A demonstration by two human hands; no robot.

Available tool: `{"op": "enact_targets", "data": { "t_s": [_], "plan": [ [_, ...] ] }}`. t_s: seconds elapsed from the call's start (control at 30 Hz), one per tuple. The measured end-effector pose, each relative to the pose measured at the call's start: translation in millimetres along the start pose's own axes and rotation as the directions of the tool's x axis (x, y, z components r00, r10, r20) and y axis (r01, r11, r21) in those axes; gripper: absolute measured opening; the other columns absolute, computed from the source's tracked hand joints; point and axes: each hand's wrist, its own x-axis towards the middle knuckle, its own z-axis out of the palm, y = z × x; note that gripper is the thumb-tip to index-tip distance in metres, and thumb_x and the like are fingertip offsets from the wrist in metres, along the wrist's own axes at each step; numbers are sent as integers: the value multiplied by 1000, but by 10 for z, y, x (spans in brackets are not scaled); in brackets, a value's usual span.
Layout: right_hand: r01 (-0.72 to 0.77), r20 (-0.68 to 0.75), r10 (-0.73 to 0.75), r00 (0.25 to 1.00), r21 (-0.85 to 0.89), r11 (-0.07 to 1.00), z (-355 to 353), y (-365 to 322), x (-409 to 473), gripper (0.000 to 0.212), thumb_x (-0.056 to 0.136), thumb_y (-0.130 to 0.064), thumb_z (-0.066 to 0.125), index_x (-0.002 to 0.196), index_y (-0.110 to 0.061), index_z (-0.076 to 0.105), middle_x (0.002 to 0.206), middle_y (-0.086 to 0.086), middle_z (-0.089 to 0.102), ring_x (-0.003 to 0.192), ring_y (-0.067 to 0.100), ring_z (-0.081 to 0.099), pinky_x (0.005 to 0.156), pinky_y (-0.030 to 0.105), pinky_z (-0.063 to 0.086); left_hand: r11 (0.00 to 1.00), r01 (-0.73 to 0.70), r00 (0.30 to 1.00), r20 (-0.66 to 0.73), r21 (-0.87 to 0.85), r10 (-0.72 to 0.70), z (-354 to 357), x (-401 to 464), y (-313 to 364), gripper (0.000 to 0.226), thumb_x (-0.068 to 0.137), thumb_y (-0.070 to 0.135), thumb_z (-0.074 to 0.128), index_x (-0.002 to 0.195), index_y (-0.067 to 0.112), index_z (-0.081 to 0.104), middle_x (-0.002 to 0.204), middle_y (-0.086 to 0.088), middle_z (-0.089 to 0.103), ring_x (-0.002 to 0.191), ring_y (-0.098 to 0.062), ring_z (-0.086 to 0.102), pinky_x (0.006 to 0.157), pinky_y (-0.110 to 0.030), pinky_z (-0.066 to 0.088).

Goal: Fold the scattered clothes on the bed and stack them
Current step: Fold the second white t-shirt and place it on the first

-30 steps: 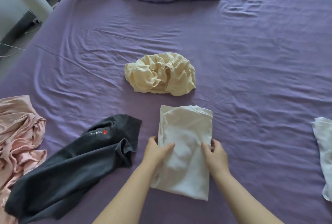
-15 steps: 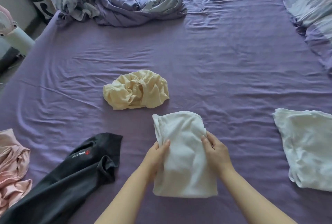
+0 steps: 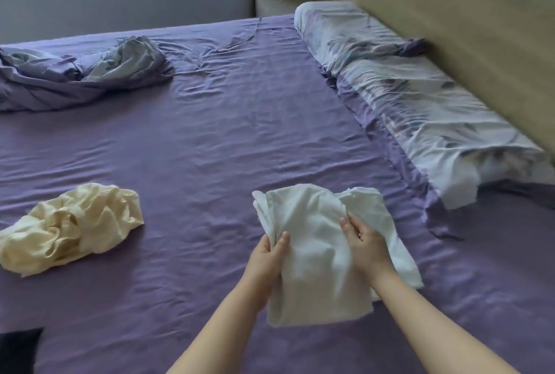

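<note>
Purple-sheeted bed (image 3: 240, 139), wrinkled, fills the frame. Lower centre: left hand (image 3: 267, 256) and right hand (image 3: 365, 243) both grasp a folded white garment (image 3: 315, 268) over another white piece (image 3: 387, 223). Crumpled cream garment (image 3: 72, 223) at left. Pillow (image 3: 399, 94) and wooden headboard (image 3: 465, 28) at right; bunched bedding (image 3: 81, 73) upper left.

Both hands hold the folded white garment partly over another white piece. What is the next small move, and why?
Probably lower the folded white garment squarely onto the white piece beneath and release. The left hand and right hand grip its sides, and it already overlaps that piece on the bed sheet.
</note>
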Motion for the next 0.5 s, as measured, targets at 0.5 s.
{"op": "enact_targets", "data": {
  "t_s": [0.5],
  "plan": [
    [-243, -52, 238, 970, -192, 951, -718, 1097, 814, 45, 92, -17, 53, 136, -17, 45, 120, 13, 63, 109, 31, 57, 78, 30, 38, 958, 199, 964, 135, 207, -230, 1167, 777, -386, 91, 76, 14, 70, 144, 41, 15, 124, 1, 58, 102, -24, 65, 78, -43, 57]
  ]
}}
